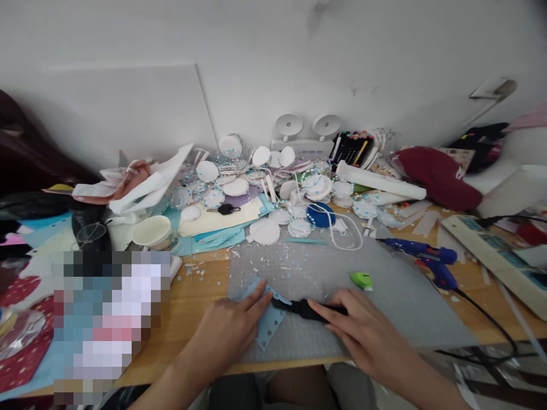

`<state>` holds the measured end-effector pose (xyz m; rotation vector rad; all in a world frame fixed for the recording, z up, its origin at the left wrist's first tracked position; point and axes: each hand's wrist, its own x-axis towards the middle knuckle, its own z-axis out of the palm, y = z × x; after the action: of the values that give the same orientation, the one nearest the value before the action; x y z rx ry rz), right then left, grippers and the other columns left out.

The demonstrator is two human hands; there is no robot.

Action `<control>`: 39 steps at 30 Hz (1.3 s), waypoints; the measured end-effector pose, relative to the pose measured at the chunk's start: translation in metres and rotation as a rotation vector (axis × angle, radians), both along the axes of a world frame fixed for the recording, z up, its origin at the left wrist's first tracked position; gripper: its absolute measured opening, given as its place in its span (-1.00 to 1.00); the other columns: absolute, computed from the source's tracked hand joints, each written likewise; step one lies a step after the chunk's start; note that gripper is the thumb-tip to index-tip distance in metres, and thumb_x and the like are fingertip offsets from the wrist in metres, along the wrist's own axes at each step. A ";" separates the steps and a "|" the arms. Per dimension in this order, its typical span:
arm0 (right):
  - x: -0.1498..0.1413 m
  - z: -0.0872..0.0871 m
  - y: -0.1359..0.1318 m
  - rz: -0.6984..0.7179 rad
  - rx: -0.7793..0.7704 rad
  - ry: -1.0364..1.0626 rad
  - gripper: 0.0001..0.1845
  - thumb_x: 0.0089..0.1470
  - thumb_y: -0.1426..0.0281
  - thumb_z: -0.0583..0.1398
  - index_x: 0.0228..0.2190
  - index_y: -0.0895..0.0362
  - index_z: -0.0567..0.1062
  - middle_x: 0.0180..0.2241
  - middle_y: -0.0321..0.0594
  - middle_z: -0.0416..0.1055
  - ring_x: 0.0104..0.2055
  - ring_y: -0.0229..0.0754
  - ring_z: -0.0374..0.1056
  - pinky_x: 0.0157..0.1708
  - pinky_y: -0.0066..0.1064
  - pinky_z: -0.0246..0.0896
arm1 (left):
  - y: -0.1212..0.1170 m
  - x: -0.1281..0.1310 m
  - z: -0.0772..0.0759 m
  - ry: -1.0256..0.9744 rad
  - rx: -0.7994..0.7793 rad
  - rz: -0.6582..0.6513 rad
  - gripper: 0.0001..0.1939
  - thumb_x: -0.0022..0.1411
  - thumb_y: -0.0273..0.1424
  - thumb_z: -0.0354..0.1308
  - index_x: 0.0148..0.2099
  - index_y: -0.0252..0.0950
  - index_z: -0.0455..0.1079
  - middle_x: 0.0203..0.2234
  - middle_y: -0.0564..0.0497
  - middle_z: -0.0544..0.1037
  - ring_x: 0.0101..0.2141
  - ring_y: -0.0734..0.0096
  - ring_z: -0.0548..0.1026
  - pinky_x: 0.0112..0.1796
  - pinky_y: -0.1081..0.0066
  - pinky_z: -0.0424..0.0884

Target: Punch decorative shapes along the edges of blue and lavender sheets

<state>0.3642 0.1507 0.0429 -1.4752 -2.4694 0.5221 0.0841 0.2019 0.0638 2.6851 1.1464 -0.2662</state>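
Observation:
My left hand (233, 322) holds a light blue sheet (272, 329) on the grey cutting mat (307, 267), index and middle fingers stretched across it, thumb hidden. Small flower-shaped holes run along the sheet's edges. In my right hand (363, 319) is a black tool (301, 308) that looks like a plier-type hole punch. Its tip meets the sheet's right edge, beside my left fingertips; I cannot see whether the jaws are closed. A small bright green tool (362, 280) lies on the mat beyond my right hand.
White discs with blue-dotted trim (265, 230) are heaped along the back. At right lie a blue glue gun (427, 256) with its cord and a power strip (499, 256). A cup (151, 232) and blue sheets (213, 239) are at left. Paper scraps litter the mat.

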 end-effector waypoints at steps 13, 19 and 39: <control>-0.002 0.000 0.008 0.007 -0.001 0.011 -0.42 0.17 0.52 0.05 0.18 -0.12 0.18 -0.24 -0.14 0.27 -0.20 -0.10 0.23 -0.20 -0.19 0.25 | 0.000 0.001 -0.003 0.025 -0.003 0.042 -0.39 0.25 -0.53 -0.09 0.33 -0.37 -0.08 -0.13 -0.23 0.56 -0.34 0.21 0.58 -0.32 0.28 0.51; -0.005 0.003 0.013 0.015 -0.021 0.035 -0.44 0.20 0.50 0.04 0.19 -0.11 0.16 -0.24 -0.14 0.27 -0.17 -0.10 0.23 -0.19 -0.20 0.24 | 0.001 0.005 0.005 0.056 0.015 0.038 -0.35 0.20 -0.56 -0.07 0.33 -0.35 -0.06 0.06 -0.24 0.41 -0.32 0.17 0.59 -0.35 0.22 0.53; -0.004 0.000 0.028 0.047 0.031 -0.025 -0.38 0.14 0.59 0.07 0.17 -0.14 0.20 -0.24 -0.14 0.27 -0.18 -0.07 0.20 -0.23 -0.19 0.13 | 0.006 0.013 0.013 0.144 0.040 -0.053 -0.44 0.21 -0.59 -0.05 0.26 -0.25 0.12 0.22 -0.13 0.16 -0.35 0.21 0.60 -0.41 0.21 0.57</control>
<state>0.3597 0.1785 0.0431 -1.4239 -2.5246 0.4754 0.0969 0.2081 0.0770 2.7731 1.1323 -0.4565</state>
